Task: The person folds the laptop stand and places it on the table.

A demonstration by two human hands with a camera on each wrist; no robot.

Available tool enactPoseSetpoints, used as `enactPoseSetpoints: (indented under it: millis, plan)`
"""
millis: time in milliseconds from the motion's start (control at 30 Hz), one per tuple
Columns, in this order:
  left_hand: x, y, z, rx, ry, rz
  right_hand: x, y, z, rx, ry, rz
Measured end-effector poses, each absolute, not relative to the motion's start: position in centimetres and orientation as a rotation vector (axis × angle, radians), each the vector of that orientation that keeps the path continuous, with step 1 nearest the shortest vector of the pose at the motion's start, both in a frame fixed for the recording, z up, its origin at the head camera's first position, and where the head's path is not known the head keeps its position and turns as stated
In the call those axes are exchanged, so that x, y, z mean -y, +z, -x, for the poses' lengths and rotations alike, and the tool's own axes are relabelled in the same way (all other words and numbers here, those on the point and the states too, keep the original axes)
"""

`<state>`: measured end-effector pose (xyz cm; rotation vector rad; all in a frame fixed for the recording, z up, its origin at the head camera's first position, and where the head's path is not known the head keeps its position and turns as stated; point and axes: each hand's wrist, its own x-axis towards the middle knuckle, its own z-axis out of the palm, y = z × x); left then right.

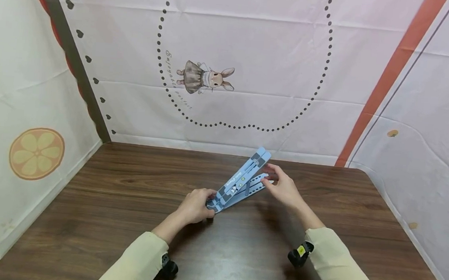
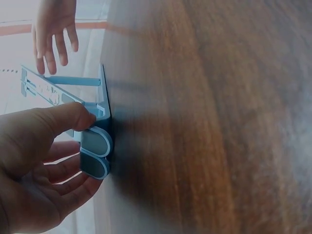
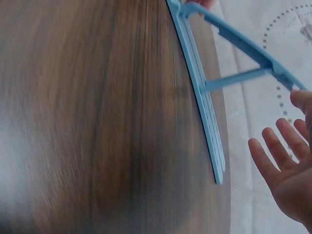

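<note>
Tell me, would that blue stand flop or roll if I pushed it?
The blue stand will probably stay stiff, since it looks straight with no sagging. It likely won't roll, as its base is long and flat. Its raised part might fold down, though: a slim strut seems to prop it.

Blue stand [image 3: 236, 79] partly beyond right-wrist view's top edge

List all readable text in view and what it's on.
Back cloth: "Enjoyable", then a blurred word, possibly "perfect".
Stand: white lettering, too small to read.
Yellow label on right wrist camera: any marks too small to read.
</note>
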<state>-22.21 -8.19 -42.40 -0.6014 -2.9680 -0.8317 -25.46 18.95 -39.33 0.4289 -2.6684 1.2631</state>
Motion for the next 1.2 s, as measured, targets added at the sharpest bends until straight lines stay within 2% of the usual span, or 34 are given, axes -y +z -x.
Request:
enactPoseSetpoints:
  millis: [300,733,1200]
  plan:
    - [8.0,-42.4,22.4,2.984,-0.823,0.659,-21.3,-37.6,25.6,2.733,1.187,-0.515]
    - [8.0,-42.2,22.3,2.982,-0.785,0.740,-22.0,-35.6,26.1,2.732,1.237,-0.671]
    - [8.3,-42.2,22.3,3.033,-0.708,0.643,-21.6,-35.5,26.4,2.711,1.317,-0.657]
